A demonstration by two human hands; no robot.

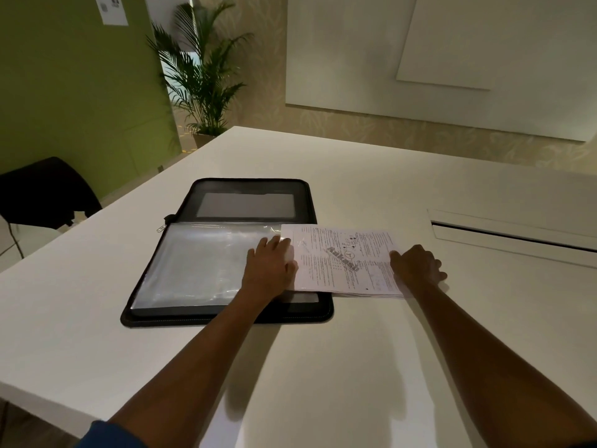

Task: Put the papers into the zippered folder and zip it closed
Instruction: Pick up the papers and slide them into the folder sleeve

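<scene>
Papers (342, 258) half over the open zippered folder's (226, 202) right edge, mid-tabletop (323, 367).
Left hand (269, 271) lies flat, fingers spread, on the clear sleeve (193, 266) and the stack's left edge; right hand (416, 265) curls over the stack's right edge, fingers bent, pressing rather than pinching.

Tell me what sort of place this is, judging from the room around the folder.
Probably an office meeting room. The large white table has a cable slot set into its top, a blank white board hangs on the wall, and a potted palm stands by a green partition.
</scene>
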